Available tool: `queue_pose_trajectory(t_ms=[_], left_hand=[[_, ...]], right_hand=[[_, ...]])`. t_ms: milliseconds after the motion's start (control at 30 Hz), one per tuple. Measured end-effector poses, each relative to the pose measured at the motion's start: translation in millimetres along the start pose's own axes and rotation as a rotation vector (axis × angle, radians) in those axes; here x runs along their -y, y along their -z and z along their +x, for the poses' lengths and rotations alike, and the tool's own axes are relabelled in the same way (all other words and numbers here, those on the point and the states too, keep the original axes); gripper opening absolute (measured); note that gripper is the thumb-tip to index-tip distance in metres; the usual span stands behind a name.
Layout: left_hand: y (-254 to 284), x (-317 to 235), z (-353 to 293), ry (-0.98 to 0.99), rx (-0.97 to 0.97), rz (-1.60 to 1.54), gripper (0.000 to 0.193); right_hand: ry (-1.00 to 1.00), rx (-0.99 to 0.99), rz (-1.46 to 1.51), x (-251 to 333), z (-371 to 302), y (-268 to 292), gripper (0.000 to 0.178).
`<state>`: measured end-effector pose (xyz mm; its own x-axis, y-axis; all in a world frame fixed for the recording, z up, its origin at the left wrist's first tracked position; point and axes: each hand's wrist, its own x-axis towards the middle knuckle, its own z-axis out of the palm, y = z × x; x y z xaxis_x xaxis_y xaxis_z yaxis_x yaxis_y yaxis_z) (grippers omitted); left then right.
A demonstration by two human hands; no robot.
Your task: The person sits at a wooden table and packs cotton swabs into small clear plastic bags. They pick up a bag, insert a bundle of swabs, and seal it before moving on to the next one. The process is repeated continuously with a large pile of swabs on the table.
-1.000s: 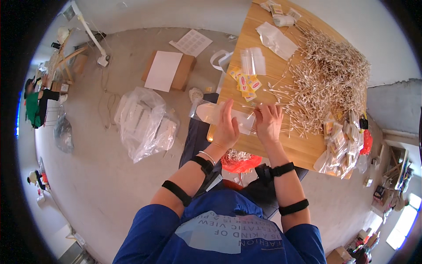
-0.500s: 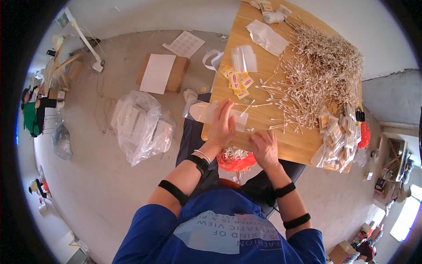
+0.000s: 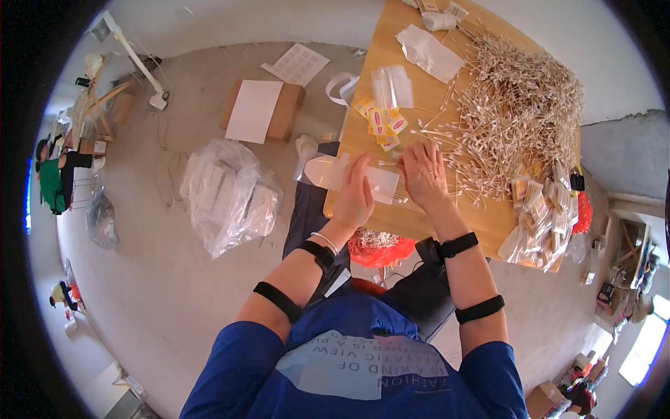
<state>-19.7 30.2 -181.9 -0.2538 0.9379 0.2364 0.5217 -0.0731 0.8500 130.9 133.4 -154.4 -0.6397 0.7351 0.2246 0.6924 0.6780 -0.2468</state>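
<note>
A wooden counter spans the upper right of a bare-floored room, a person in a blue shirt working at its near edge. A broad heap of cotton swabs covers much of its right half. On the floor to the left sits a bulging clear plastic bag; filled packets pile up at the counter's near right corner. A red bag of swabs stands below the edge. A translucent sleeve lies across the counter's left edge beneath the left hand, whose fingers are extended, close together; any grip is unclear. The right hand, fingers bent downward, hovers or rests near the sleeve's right end; whether it pinches anything cannot be told. Yellow cards lie just beyond.
</note>
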Motion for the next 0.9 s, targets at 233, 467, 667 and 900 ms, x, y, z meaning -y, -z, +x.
queue_pose_trajectory(t_ms=[233, 467, 667, 900], left_hand=[[-3.3, 14.1, 3.1, -0.012, -0.114, -0.164, 0.043], [2.9, 9.4, 4.3, 0.042, -0.146, -0.283, 0.038], [5.2, 9.3, 3.9, 0.076, -0.101, -0.298, 0.037], [4.3, 2.2, 4.1, 0.021, -0.017, -0.138, 0.033]], right_hand=[[-0.125, 0.033, 0.058, 24.5, -21.5, 10.3, 0.01], [-0.201, -0.118, 0.181, 18.0, -35.4, -4.3, 0.016], [-0.278, -0.054, 0.038, -16.4, -30.5, 2.0, 0.014], [-0.295, -0.057, 0.12, -8.3, -36.7, -3.3, 0.015]])
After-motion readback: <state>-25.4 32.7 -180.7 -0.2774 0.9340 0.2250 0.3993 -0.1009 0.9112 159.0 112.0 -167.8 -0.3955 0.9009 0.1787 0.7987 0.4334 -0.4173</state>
